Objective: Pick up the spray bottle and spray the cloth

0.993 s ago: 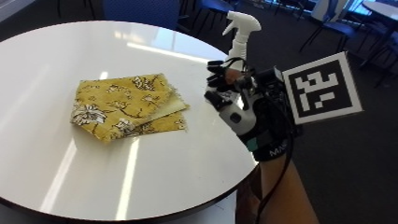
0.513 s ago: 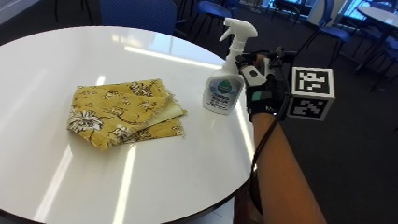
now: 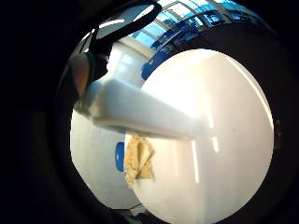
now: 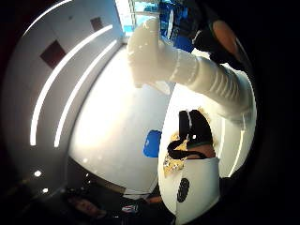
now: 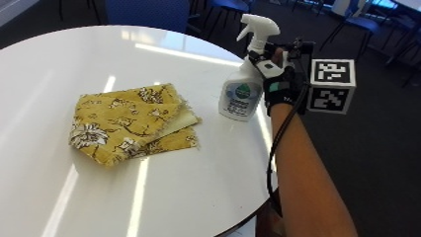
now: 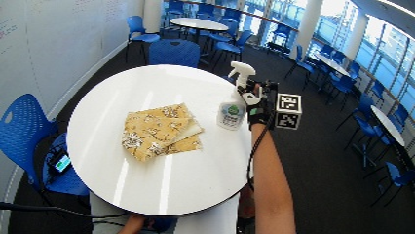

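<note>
Here, the hand (image 5: 281, 74) grips the spray bottle (image 5: 244, 79) — its label unreadable.

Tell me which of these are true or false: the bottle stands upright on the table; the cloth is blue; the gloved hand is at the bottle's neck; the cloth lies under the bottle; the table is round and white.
1. The bottle stands upright on the table. True.
2. The cloth is blue. False: it is yellow with a flower print.
3. The gloved hand is at the bottle's neck. True: it is right beside the neck, below the trigger, though whether its fingers close round it cannot be seen.
4. The cloth lies under the bottle. False: it lies folded beside the bottle, with bare table between them.
5. The table is round and white. True.
</note>
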